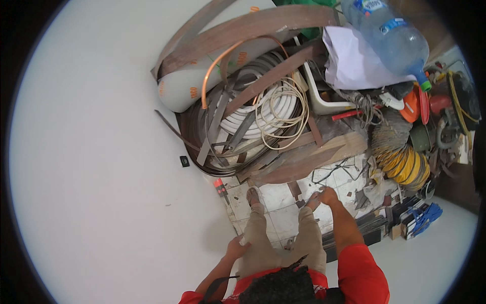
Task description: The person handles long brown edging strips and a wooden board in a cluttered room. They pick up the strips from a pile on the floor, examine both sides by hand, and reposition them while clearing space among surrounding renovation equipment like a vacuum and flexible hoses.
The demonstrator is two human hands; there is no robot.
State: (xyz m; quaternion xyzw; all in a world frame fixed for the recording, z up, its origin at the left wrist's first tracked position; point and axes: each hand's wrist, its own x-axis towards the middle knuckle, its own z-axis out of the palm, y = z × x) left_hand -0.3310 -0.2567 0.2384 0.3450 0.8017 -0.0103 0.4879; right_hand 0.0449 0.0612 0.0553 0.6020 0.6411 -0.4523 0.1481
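My left hand (237, 248) hangs beside my left thigh, near the pale wall. Its thumb and fingers are apart, and I see nothing held between them. Out in front of my right leg is my right hand (328, 195), its fingers curled together above my right foot. What they hold, if anything, is too small to make out. Just beyond that hand, a thin dark bent wire (344, 171) shows against the tiled floor (284, 221); I cannot tell whether the hand touches it. A small brown strip (294, 190) lies between my feet.
Ahead lie coiled brown strips (248, 30), a white hose coil (243, 121), a beige cable (276, 142) and a copper pipe (207, 83). At right are a large water bottle (405, 43), a yellow-grey flexible duct (405, 167) and blue gloves (428, 220). A red-and-black tool (220, 188) lies by the wall.
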